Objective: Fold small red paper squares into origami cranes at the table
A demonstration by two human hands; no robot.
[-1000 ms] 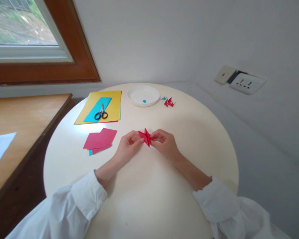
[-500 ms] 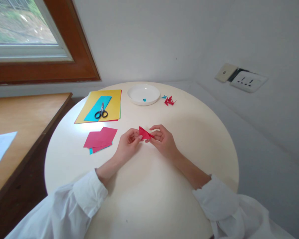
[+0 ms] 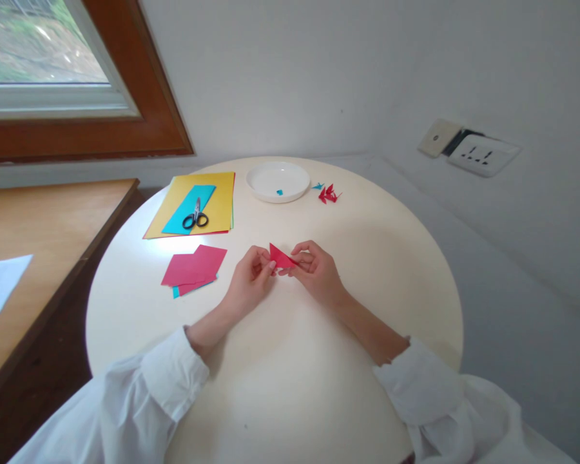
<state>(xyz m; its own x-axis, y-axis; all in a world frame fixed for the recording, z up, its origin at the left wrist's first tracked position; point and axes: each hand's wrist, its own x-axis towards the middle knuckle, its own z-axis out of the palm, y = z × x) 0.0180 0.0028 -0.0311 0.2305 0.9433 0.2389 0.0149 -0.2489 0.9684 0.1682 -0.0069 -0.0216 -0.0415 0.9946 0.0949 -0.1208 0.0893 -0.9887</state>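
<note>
A small piece of folded red paper (image 3: 281,258) is held up between my two hands, just over the round white table (image 3: 290,361). It now looks like a triangle with its peak to the upper left. My left hand (image 3: 252,274) pinches its left side between thumb and fingers. At the right corner, the thumb and fingers of my right hand (image 3: 318,269) close on the same paper. Left of my left hand lie several red paper squares (image 3: 196,267), with a blue edge (image 3: 176,292) showing under them.
Scissors (image 3: 196,216) rest on a blue strip (image 3: 188,209) over yellow sheets (image 3: 222,206) at the back left. A white plate (image 3: 294,173) holds a tiny blue piece (image 3: 279,192). Right of it lie small red folded figures (image 3: 328,194) and a blue one (image 3: 318,185).
The red folded paper has turned or flattened a little: its separate edges at the right now show as one smooth triangle face. Both hands keep their places and their hold on it.
</note>
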